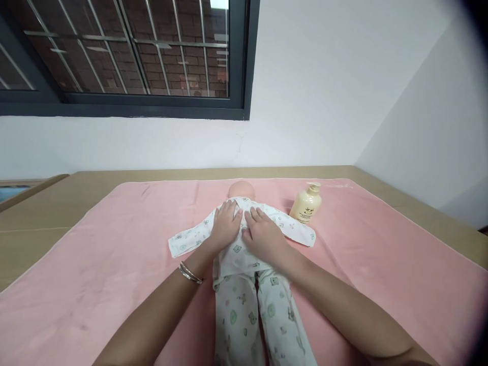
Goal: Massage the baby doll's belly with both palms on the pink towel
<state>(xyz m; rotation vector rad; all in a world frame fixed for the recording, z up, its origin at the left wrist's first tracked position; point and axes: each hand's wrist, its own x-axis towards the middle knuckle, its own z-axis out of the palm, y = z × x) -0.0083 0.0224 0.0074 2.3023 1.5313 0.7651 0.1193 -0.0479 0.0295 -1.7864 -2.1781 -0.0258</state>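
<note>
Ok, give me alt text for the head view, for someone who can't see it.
Both hands lie flat, palms down, on the chest of a baby doll in printed white clothes: left hand, right hand. The doll lies on a pink blanket over a tan table, a cream pump bottle standing beside its arm.

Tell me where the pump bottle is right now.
In the head view, the cream pump bottle lies tilted on the pink blanket, right of the baby doll, just beyond the doll's outstretched sleeve and ahead of the right hand.

Both hands (244, 229) flat on doll's chest (238, 254)
</note>
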